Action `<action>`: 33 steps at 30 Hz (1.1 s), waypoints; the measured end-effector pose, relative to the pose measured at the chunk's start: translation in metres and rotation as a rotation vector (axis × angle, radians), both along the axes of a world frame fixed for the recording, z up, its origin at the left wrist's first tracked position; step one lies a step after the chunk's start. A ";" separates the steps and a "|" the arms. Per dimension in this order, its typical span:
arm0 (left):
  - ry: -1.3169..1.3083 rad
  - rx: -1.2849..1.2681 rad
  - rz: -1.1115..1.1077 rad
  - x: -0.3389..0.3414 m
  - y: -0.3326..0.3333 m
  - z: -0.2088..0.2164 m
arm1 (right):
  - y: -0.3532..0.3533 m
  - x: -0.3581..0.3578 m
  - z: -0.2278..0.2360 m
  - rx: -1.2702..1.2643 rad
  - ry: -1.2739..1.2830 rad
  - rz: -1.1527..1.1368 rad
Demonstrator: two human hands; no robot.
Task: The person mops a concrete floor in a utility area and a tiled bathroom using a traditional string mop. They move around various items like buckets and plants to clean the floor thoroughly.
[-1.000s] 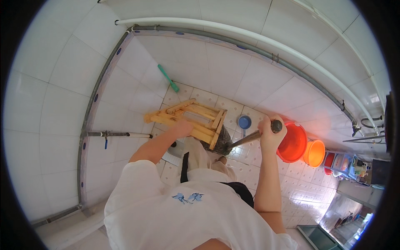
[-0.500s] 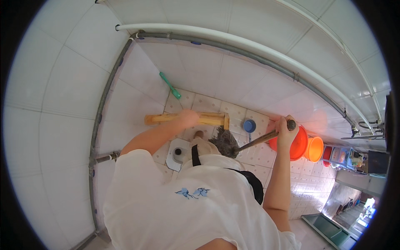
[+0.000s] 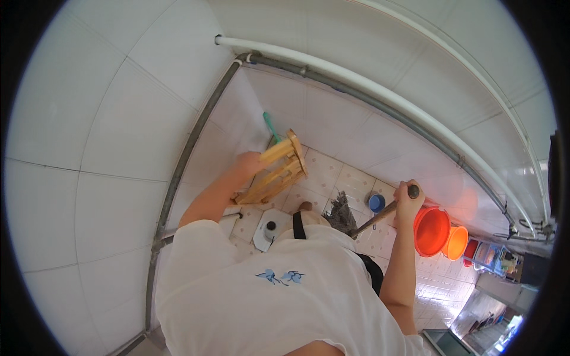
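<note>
My left hand [image 3: 249, 162] is closed around part of a yellow wooden stool [image 3: 295, 152], which is tilted up near the left wall with its slats showing. In my right hand [image 3: 408, 200] is the upper end of a mop [image 3: 375, 219]; the fingers wrap its wooden handle. The handle slants down to a grey stringy mop head [image 3: 340, 215] on the tiled floor beside my foot. Behind the stool, a green long-handled brush [image 3: 271, 126] leans in the corner, partly covered.
A blue dipper [image 3: 376, 203] lies by the far wall. Red [image 3: 431, 231] and orange [image 3: 455, 242] buckets stand to the right, before a loaded shelf [image 3: 490, 256]. A white floor fitting [image 3: 263, 233] with a dark centre is near my feet. A grey pipe [image 3: 196, 133] runs along the left wall.
The stool has gone from lying nearly level across the floor to tilted up and turned toward the left wall, my left hand moving with it. My right hand keeps its hold on the mop.
</note>
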State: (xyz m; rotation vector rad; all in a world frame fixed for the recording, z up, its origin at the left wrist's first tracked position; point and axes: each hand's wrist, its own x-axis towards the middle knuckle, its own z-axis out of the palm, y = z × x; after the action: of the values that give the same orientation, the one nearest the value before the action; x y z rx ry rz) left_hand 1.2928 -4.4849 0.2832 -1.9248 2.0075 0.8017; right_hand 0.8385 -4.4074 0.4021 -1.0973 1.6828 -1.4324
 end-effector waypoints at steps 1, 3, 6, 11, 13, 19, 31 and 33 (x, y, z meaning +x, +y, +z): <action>-0.009 -0.013 0.037 0.021 -0.003 -0.005 | -0.001 0.005 0.000 0.004 0.009 -0.005; -0.049 -0.024 0.116 0.054 -0.008 -0.008 | -0.005 0.015 0.001 0.020 0.013 -0.002; -0.090 -0.020 0.227 0.081 -0.011 -0.010 | -0.008 0.018 0.000 0.032 0.007 0.003; -0.213 -0.122 0.279 0.092 -0.013 -0.016 | -0.003 0.024 -0.001 -0.028 0.081 0.025; -0.264 -0.206 0.266 0.087 -0.012 -0.019 | -0.001 0.023 0.001 -0.012 0.047 0.024; -0.443 -0.238 0.235 0.073 -0.014 -0.023 | 0.012 0.017 0.007 -0.048 -0.060 0.041; -0.263 -0.281 0.409 0.062 0.008 0.023 | 0.068 0.009 0.016 0.022 -0.007 0.030; -0.408 -0.633 0.293 0.060 0.010 -0.011 | 0.075 0.022 0.020 -0.090 0.115 0.049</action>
State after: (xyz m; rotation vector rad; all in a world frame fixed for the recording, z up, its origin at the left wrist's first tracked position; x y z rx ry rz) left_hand 1.3526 -4.4750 0.2718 -2.4935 1.8721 -0.2269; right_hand 0.8604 -4.3327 0.4220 -1.2836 1.6720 -1.4499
